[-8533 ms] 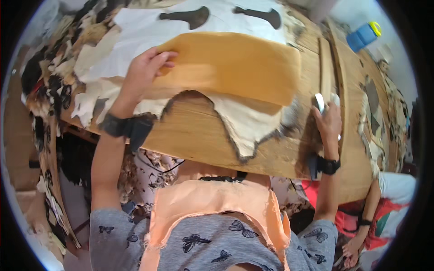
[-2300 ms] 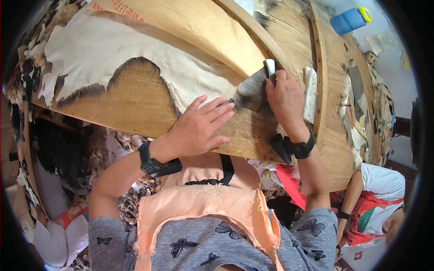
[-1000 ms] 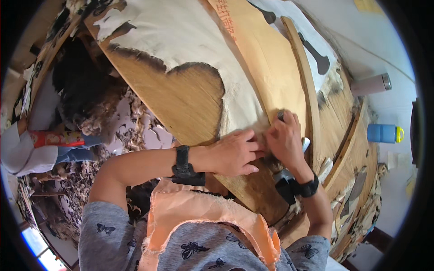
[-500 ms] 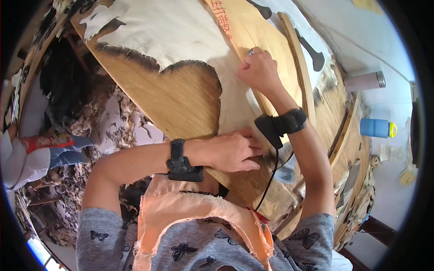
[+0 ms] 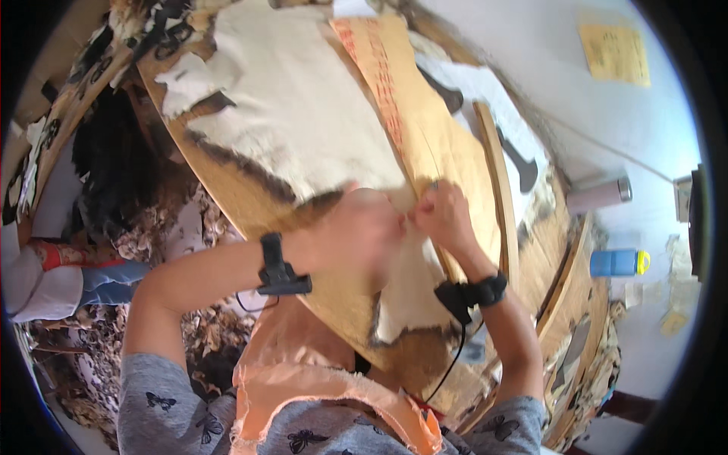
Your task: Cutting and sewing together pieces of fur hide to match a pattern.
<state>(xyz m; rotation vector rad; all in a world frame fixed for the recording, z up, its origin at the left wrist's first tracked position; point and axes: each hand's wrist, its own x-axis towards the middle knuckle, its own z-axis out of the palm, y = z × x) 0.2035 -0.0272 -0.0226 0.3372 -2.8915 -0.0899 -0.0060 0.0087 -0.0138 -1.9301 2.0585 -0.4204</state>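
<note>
A cream-coloured hide (image 5: 303,98) with dark furry edges lies on the slanted wooden board, and its lower tip reaches below my hands. My left hand (image 5: 368,235) is over the hide, smeared by motion, so its fingers are unclear. Close to it, my right hand (image 5: 449,220) is closed at the border between the hide and a yellow paper sheet (image 5: 447,133) with red print. The right fingers are pinched together; what they hold is hidden or too small to make out. A thin, thread-like line shows on the sheet just above this hand.
Right of the yellow sheet runs a wooden strip (image 5: 497,189). Dark flat tools (image 5: 519,163) lie on white paper beyond it. A pink flask (image 5: 603,193) and a blue bottle (image 5: 614,263) stand at the right. Fur scraps (image 5: 212,311) and another person (image 5: 57,280) are at the left.
My right hand has come down from higher on the sheet toward me. My left hand has risen from the hide's lower part and now blurs beside it. The view has shifted.
</note>
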